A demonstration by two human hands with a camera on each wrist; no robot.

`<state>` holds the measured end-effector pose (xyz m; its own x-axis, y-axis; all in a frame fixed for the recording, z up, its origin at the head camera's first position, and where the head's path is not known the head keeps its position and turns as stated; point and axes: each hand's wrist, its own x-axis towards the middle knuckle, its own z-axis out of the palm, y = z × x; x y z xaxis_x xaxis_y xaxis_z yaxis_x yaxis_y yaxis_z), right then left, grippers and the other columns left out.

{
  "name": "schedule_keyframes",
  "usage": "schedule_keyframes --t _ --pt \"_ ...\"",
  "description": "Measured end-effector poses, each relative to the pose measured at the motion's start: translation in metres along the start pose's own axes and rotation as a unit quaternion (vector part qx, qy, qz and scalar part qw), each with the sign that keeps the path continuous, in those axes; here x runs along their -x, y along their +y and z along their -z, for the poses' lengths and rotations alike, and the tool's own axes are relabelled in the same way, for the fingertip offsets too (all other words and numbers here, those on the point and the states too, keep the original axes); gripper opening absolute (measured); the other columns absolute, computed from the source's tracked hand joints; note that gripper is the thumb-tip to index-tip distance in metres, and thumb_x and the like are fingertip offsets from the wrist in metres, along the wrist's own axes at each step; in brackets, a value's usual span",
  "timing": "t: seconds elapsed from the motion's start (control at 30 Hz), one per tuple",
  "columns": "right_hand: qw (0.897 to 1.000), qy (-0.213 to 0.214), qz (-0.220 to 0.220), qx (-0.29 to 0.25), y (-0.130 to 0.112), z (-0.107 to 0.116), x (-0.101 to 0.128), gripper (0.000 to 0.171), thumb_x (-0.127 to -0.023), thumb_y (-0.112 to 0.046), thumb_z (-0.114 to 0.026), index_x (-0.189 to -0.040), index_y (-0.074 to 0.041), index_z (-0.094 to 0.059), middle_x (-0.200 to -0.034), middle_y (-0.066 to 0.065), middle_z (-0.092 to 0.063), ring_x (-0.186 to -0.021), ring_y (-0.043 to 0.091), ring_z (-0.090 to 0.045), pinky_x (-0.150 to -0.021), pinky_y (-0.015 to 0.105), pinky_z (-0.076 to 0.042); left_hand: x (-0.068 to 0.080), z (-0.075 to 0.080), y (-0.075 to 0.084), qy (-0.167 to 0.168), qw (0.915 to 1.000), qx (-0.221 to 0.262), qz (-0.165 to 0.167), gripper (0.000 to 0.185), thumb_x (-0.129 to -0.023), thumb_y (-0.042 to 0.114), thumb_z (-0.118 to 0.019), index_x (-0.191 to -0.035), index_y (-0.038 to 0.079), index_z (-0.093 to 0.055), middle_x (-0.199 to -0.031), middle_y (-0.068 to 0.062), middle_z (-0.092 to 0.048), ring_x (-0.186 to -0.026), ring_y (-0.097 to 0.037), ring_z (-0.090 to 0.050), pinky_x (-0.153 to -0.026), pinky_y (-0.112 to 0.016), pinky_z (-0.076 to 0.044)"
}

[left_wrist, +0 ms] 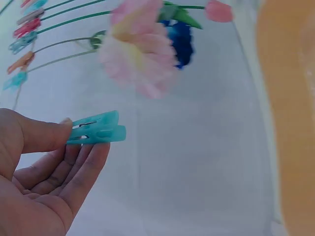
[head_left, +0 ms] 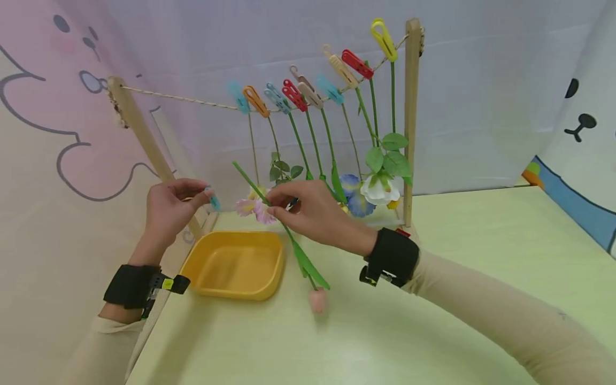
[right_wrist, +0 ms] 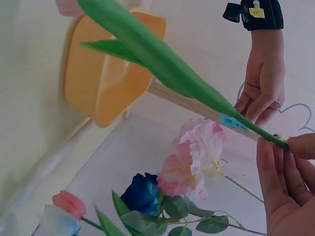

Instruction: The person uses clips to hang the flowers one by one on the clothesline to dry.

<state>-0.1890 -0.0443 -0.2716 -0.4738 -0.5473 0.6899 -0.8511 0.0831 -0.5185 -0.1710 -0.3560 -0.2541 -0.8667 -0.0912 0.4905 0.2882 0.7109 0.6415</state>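
In the head view my left hand [head_left: 172, 211] pinches a light blue clothespin [head_left: 214, 200] between thumb and fingertips. The left wrist view shows this clothespin [left_wrist: 98, 129] from close by, with no stem in it. My right hand [head_left: 317, 211] pinches the green stem of an artificial pink tulip [head_left: 317, 300], whose bloom hangs downward over the table. Its long green leaf [right_wrist: 162, 59] crosses the right wrist view. Above both hands a rope [head_left: 180, 98] runs between two wooden posts. Artificial flowers hang upside down from it by coloured clothespins, among them a white flower [head_left: 380, 189] and a pink iris-like one [head_left: 254, 207].
A yellow plastic basin [head_left: 233, 291] stands on the pale green table [head_left: 366, 342], below my left hand. The right wooden post [head_left: 411, 123] rises at the table's back, and the left post [head_left: 144, 131] leans behind my left hand. A whitish curtain [head_left: 481, 107] hangs behind the rope.
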Motion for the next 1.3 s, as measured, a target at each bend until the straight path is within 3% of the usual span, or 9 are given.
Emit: schedule_keyframes --t 0.13,0.27,0.43,0.53,0.7,0.83,0.93,1.03,1.3 --pt "1.000 0.028 -0.005 -0.005 -0.003 -0.011 -0.028 0.016 -0.095 -0.007 -0.072 -0.110 -0.002 -0.076 -0.094 0.005 -0.075 -0.084 0.011 -0.070 -0.074 0.018 -0.057 -0.018 0.012 0.021 0.034 0.9989 0.032 0.007 0.034 -0.094 0.028 -0.077 -0.110 -0.001 -0.075 -0.088 0.012 -0.073 -0.079 0.000 -0.072 -0.081 -0.011 -0.054" --pt "0.997 0.069 -0.028 -0.006 0.001 -0.019 -0.053 0.015 -0.095 -0.008 -0.073 -0.108 -0.001 -0.076 -0.095 0.007 -0.077 -0.083 0.013 -0.071 -0.078 0.021 -0.057 -0.034 0.015 0.038 0.060 0.9954 0.075 0.004 0.034 -0.092 0.025 -0.079 -0.112 -0.002 -0.075 -0.090 0.008 -0.075 -0.080 -0.003 -0.074 -0.083 -0.016 -0.055" --pt "0.989 0.115 -0.077 -0.043 0.004 -0.029 -0.075 0.015 -0.094 -0.008 -0.076 -0.107 0.000 -0.076 -0.093 0.008 -0.076 -0.078 0.014 -0.072 -0.072 0.022 -0.058 -0.050 0.015 0.052 0.091 0.9893 0.113 -0.015 0.029 -0.092 0.021 -0.079 -0.111 -0.001 -0.077 -0.093 0.004 -0.076 -0.083 -0.005 -0.074 -0.085 -0.018 -0.056" --pt "0.984 0.137 -0.093 -0.067 0.004 -0.034 -0.085 0.016 -0.093 -0.007 -0.076 -0.107 0.001 -0.076 -0.092 0.009 -0.076 -0.075 0.014 -0.071 -0.068 0.020 -0.058 -0.060 0.019 0.062 0.106 0.9781 0.175 -0.037 0.026 -0.090 0.014 -0.080 -0.109 -0.003 -0.077 -0.094 0.000 -0.076 -0.083 -0.007 -0.075 -0.086 -0.020 -0.057" --pt "0.978 0.174 -0.098 -0.064 0.006 -0.037 -0.097 0.016 -0.093 -0.008 -0.076 -0.108 0.000 -0.077 -0.089 0.009 -0.076 -0.073 0.012 -0.071 -0.067 0.018 -0.058 -0.079 0.023 0.084 0.111 0.9440 0.302 -0.071 0.030 -0.083 0.007 -0.084 -0.108 -0.008 -0.075 -0.095 -0.010 -0.076 -0.087 -0.016 -0.076 -0.083 -0.024 -0.059" --pt "0.977 0.176 -0.106 -0.059 0.009 -0.039 -0.100 0.020 -0.094 -0.008 -0.075 -0.111 0.001 -0.076 -0.094 0.009 -0.076 -0.077 0.013 -0.072 -0.069 0.017 -0.058 -0.088 0.021 0.099 0.112 0.9285 0.344 -0.083 0.028 -0.083 0.004 -0.084 -0.107 -0.007 -0.076 -0.096 -0.014 -0.075 -0.091 -0.022 -0.075 -0.083 -0.028 -0.060" --pt "0.976 0.181 -0.114 -0.048 0.012 -0.039 -0.101 0.021 -0.095 -0.008 -0.075 -0.113 0.001 -0.076 -0.097 0.010 -0.076 -0.081 0.015 -0.072 -0.071 0.017 -0.057 -0.094 0.018 0.105 0.108 0.9222 0.362 -0.084 0.025 -0.083 0.001 -0.083 -0.106 -0.008 -0.076 -0.096 -0.014 -0.075 -0.091 -0.023 -0.075 -0.083 -0.030 -0.060" --pt "0.975 0.187 -0.118 -0.038 0.015 -0.038 -0.102 0.021 -0.095 -0.008 -0.075 -0.113 0.001 -0.076 -0.098 0.010 -0.076 -0.084 0.016 -0.073 -0.072 0.016 -0.057 -0.098 0.015 0.107 0.110 0.9228 0.361 -0.076 0.025 -0.083 0.001 -0.083 -0.106 -0.008 -0.075 -0.096 -0.014 -0.075 -0.090 -0.022 -0.075 -0.083 -0.031 -0.060" --pt "0.972 0.198 -0.126 -0.027 0.014 -0.038 -0.104 0.020 -0.094 -0.009 -0.076 -0.111 0.001 -0.077 -0.096 0.009 -0.077 -0.081 0.013 -0.073 -0.070 0.016 -0.057 -0.104 0.010 0.108 0.091 0.9365 0.333 -0.062 0.025 -0.084 0.001 -0.082 -0.106 -0.009 -0.075 -0.095 -0.014 -0.075 -0.087 -0.021 -0.076 -0.082 -0.031 -0.061"
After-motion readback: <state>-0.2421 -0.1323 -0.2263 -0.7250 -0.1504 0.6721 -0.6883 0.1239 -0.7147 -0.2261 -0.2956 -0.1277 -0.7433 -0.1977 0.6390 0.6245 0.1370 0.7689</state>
